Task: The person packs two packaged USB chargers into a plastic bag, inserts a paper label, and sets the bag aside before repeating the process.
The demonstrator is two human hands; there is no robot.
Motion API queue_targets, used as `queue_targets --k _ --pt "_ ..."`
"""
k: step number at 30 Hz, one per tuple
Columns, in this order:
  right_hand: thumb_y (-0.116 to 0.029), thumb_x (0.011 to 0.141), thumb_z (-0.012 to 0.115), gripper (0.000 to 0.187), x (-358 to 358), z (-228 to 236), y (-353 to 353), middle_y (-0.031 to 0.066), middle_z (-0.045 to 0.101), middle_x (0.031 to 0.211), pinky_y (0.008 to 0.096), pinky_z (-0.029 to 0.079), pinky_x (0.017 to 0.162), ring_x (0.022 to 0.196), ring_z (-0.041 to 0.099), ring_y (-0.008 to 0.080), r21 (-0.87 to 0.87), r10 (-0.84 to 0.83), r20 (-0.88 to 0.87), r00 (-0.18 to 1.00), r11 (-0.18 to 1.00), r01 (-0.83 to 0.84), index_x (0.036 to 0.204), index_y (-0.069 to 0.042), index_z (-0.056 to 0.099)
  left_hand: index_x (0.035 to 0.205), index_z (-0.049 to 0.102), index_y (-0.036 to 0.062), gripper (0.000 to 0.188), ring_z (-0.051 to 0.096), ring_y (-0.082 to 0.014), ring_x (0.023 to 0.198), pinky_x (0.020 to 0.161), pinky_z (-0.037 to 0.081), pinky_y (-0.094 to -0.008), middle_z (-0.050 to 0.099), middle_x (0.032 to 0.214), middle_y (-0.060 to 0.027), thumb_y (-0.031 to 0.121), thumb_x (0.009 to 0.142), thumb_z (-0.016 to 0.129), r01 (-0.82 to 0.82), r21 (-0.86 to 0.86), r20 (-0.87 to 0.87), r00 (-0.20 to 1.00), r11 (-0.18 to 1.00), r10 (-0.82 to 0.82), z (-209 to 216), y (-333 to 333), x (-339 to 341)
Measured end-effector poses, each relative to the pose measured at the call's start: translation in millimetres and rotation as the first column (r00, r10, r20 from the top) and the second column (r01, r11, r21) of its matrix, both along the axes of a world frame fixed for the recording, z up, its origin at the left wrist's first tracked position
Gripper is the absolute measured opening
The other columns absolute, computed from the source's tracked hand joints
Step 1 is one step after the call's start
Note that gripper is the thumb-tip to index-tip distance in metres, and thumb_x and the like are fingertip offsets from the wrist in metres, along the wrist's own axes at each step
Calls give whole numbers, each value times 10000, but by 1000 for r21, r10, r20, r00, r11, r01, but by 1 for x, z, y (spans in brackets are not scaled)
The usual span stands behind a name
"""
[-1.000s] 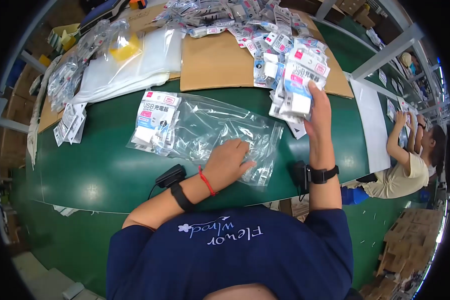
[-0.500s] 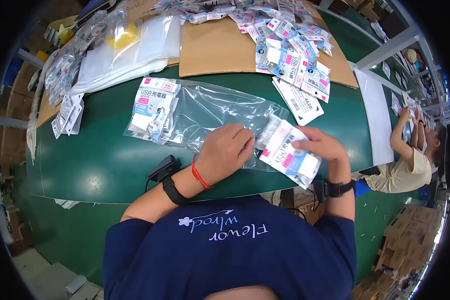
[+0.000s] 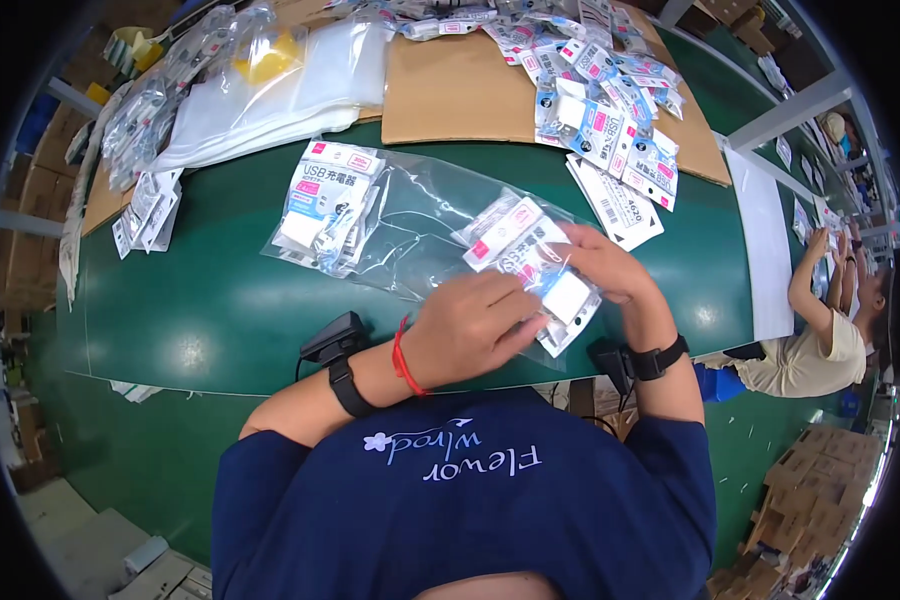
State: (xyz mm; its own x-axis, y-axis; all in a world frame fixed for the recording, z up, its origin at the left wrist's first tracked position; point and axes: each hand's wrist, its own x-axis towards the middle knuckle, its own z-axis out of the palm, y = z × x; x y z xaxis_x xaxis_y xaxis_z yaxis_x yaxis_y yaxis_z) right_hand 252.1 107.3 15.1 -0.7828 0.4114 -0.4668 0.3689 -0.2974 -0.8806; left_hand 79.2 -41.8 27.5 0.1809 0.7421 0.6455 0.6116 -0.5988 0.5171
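Note:
A long clear plastic bag (image 3: 407,225) lies across the table in front of me. Its left end contains several charger packs (image 3: 320,205), white adapters on white, pink and blue cards. At the right end is a second small stack of charger packs (image 3: 515,243), tilted and at least partly inside the bag's mouth. My right hand (image 3: 615,268) grips this stack at its upper right side, thumb on top. My left hand (image 3: 477,325) is closed at the bag's near edge, its fingers curled against the stack's lower left side; the fingertips are partly hidden.
Loose charger packs (image 3: 595,120) pile up on cardboard (image 3: 460,95) at the far right. Flat clear bags (image 3: 270,105) are stacked far left, beside more wrapped packs (image 3: 150,125). White label cards (image 3: 620,205) lie right of the bag. Another person (image 3: 815,330) works at the right.
My right hand has pushed the right stack leftward and away from me, further into the bag. My left hand has shifted slightly right and nearer, along the bag's edge.

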Motion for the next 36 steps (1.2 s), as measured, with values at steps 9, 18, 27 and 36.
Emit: queue_targets --k 9,18,27,36 --pt "-188 916 579 443 -3 7 8 76 618 1133 264 501 834 963 605 112 -88 176 -25 984 980 -177 1289 28 476 1076 559 36 376 569 -60 630 491 442 -211 590 792 -17 355 891 632 704 -690 651 705 -168 280 -28 -33 9" --pt "-206 911 600 435 -32 -8 10 68 630 1101 250 496 807 947 603 103 -136 204 -56 977 968 -209 1276 9 498 1092 531 43 410 579 -114 593 464 462 -236 590 766 -59 394 892 595 859 -513 709 419 7 567 -44 -16 53" --pt "-266 913 607 431 -71 -20 -42 72 628 1066 283 480 830 945 589 122 -132 -251 -146 957 964 233 1233 10 524 1079 558 18 371 575 -117 647 536 463 -240 615 796 -67 352 964 444 837 -540 747 527 -93 405 -52 -18 53" --pt "-290 887 638 327 -51 -4 -2 89 636 946 258 519 722 803 634 139 -54 161 160 974 987 -154 1027 1 590 1134 558 12 399 570 -115 672 568 460 -237 633 830 -70 353 968 433 832 -544 779 548 -105 304 -57 -19 44"
